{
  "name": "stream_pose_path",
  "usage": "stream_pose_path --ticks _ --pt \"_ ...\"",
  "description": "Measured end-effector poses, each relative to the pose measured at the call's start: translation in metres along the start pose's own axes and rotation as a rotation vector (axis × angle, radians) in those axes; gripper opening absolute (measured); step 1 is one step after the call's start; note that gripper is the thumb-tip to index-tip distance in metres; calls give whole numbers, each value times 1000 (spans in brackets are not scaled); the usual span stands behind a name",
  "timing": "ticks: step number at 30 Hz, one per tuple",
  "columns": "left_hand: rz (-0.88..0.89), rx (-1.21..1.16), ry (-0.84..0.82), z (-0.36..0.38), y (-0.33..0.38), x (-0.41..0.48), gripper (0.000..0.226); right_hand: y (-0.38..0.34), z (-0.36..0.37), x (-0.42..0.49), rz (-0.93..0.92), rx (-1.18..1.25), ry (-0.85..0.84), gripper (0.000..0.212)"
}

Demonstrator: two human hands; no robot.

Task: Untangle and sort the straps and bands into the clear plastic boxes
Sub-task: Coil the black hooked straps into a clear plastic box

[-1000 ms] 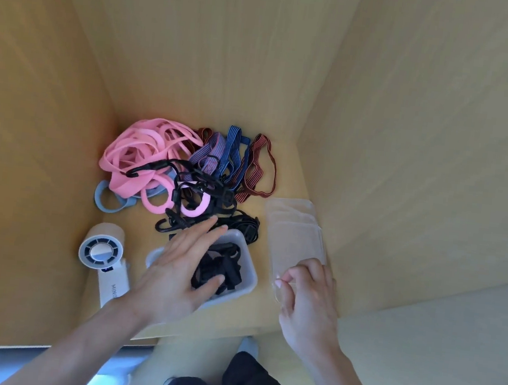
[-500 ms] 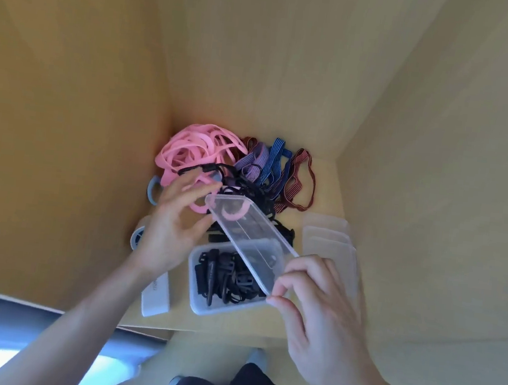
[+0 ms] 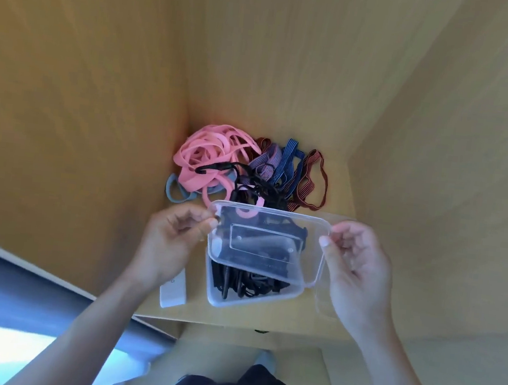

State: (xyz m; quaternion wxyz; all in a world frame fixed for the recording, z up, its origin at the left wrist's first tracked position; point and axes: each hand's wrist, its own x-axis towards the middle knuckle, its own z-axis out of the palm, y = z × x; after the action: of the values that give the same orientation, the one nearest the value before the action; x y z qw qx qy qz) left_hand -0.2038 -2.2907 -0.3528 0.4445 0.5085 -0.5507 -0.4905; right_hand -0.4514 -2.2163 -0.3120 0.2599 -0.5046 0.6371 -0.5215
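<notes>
Lid [image 3: 267, 247] is pinched at its short ends by left hand [image 3: 171, 240] and right hand [image 3: 361, 268], long axis across the frame, tilted just above the clear box [image 3: 253, 300] of black straps [image 3: 242, 283], lower centre.

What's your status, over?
Left hand and right hand pinch clear rectangular plastic lid by ends. Lid tilted over clear plastic box of black straps, unseated. Pink band tangle behind.
</notes>
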Motion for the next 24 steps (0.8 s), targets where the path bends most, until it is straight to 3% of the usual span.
stream_pose_path --ticks 4,7,13,19,24 --pt "-97 -65 59 -4 -8 -7 15 4 14 11 243 89 -39 4" --pt "-166 -63 77 -7 -12 -14 20 9 19 16 337 109 -93 18" --pt "-285 -33 105 -5 -21 -24 18 33 33 26 414 35 -77 17" --pt "-338 125 156 12 -35 -27 20 80 48 32 328 -128 -96 10" --pt "-275 374 203 23 -45 -32 12 98 53 29 209 -234 -111 11"
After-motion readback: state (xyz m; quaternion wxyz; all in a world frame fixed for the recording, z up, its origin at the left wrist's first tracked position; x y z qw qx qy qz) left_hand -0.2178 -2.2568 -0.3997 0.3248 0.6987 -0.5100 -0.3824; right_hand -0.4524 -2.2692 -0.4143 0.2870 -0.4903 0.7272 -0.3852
